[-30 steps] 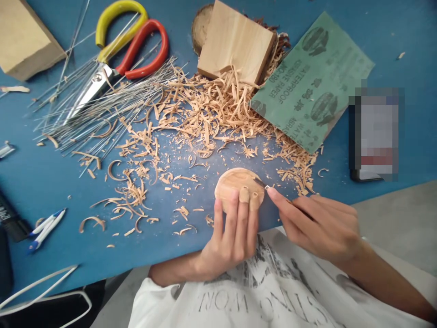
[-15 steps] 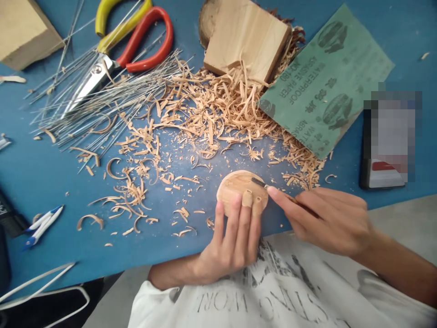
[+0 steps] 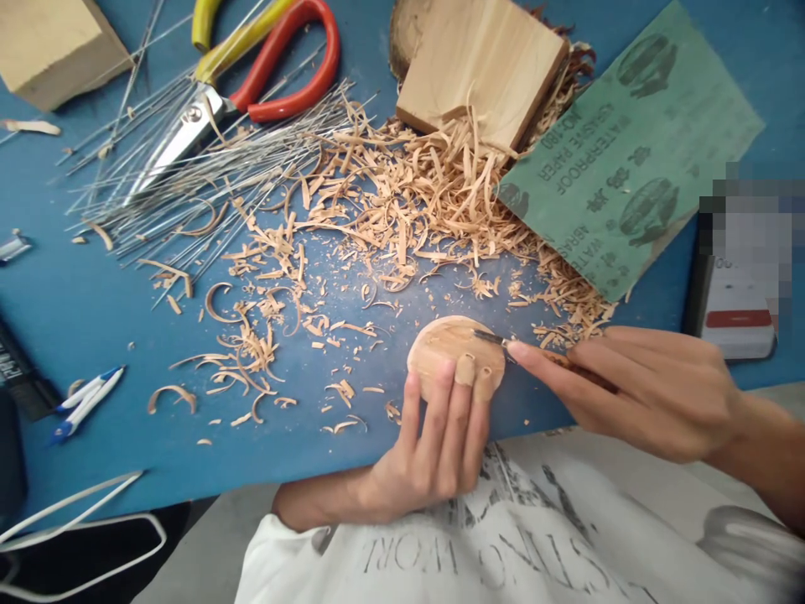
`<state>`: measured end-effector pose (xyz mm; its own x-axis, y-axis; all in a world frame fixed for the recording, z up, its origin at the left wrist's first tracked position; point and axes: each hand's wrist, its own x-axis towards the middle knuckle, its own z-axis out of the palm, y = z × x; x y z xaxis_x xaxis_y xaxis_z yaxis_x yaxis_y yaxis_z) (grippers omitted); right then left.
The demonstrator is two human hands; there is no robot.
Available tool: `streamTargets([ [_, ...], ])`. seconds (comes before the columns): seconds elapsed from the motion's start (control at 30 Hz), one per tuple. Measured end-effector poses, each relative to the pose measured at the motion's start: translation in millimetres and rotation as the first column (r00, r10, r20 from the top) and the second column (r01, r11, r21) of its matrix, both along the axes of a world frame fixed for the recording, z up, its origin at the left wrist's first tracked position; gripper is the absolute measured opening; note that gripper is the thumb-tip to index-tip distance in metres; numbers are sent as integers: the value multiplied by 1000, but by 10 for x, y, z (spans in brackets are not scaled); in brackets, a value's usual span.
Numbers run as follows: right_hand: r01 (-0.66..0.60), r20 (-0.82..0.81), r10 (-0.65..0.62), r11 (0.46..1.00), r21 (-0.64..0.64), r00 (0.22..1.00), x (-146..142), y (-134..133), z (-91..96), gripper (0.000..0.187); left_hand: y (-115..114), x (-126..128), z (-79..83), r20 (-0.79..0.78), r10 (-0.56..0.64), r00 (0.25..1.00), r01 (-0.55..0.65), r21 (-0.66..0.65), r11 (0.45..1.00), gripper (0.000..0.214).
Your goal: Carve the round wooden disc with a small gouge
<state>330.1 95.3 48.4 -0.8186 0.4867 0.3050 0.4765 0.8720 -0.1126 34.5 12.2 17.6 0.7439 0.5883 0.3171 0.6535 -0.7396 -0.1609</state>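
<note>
Near the table's front edge, my left hand (image 3: 440, 445) grips a round wooden disc (image 3: 433, 335), its fingers laid over the near part of the face. Some fingertips look covered with tan wraps. My right hand (image 3: 660, 394) is closed around a slim carving chisel (image 3: 557, 359) with a brown wooden handle, index finger stretched along it. The chisel's dark metal tip touches or hovers just over the disc's right upper face; I cannot tell which. Curled wood shavings (image 3: 402, 201) lie scattered beyond both hands.
Red-and-yellow-handled scissors (image 3: 289, 63) rest on thin metal wires (image 3: 251, 159) at back left. A wood block (image 3: 481, 63) and green sandpaper (image 3: 635, 151) lie behind the shavings. A phone (image 3: 735, 294) sits right; pens (image 3: 88, 403) and a marker (image 3: 25, 377) are left.
The whole view has shifted, so most table things appear a little further right. My right hand and the chisel have moved slightly right; my left hand keeps its hold on the disc.
</note>
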Motion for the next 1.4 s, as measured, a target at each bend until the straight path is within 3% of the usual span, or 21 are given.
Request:
streamTargets([
  [0.17, 14, -50, -15, 999, -30, 999, 67, 83, -44, 36, 0, 6, 5, 22, -2, 1000, 2, -13, 1000, 57],
  [0.4, -40, -61, 21, 942, -334, 998, 180, 325, -11, 40, 24, 7, 5, 11, 1, 1000, -2, 20, 1000, 56],
  [0.57, -107, -129, 84, 977, -184, 988, 97, 432, 42, 41, 22, 26, -18, 20, 12, 1000, -12, 37, 999, 54],
  [0.63, -98, -70, 82, 957, -273, 994, 72, 483, 56, 33, 13, 37, -27, 23, 16, 1000, -17, 37, 999, 54],
  [0.7, -60, 33, 80, 910, -411, 996, 60, 530, 65, 35, 1, 46, -37, 21, 24, 999, -25, 38, 999, 55],
  [0.73, -59, 60, 93, 906, -418, 994, 57, 543, 69, 36, -6, 48, -41, 19, 28, 999, -29, 38, 999, 55],
  [0.77, -80, 57, 107, 930, -359, 993, 55, 546, 74, 35, -13, 48, -44, 18, 34, 999, -35, 36, 999, 55],
  [0.83, -171, 20, 174, 980, -104, 984, 57, 508, 85, 26, -28, 43, -42, 20, 48, 999, -49, 21, 999, 54],
  [0.9, -209, 9, 209, 970, 127, 978, 68, 400, 94, 23, -43, 40, -26, 38, 69, 997, -68, -18, 997, 53],
  [0.93, -193, 15, 193, 965, 176, 981, 77, 321, 92, 23, -49, 45, -12, 60, 80, 995, -77, -46, 996, 54],
  [1.07, 66, -43, -59, 983, 169, 997, 97, -72, 11, 35, -38, 148, 56, 267, 190, 945, -155, -148, 977, 78],
  [1.17, 220, -85, -210, 966, 137, 974, 53, -306, -105, 52, 28, 284, 91, 327, 425, 844, -384, -184, 905, 93],
  [1.23, 270, -94, -261, 957, 103, 961, 12, -392, -170, 53, 89, 342, 104, 351, 503, 790, -458, -208, 864, 95],
  [1.3, 307, -111, -298, 949, 75, 948, -18, -440, -208, 52, 143, 338, 120, 382, 500, 777, -438, -243, 866, 94],
  [1.4, 347, -136, -338, 937, 48, 931, -36, -506, -215, 58, 166, 237, 151, 416, 444, 794, -303, -363, 881, 88],
])
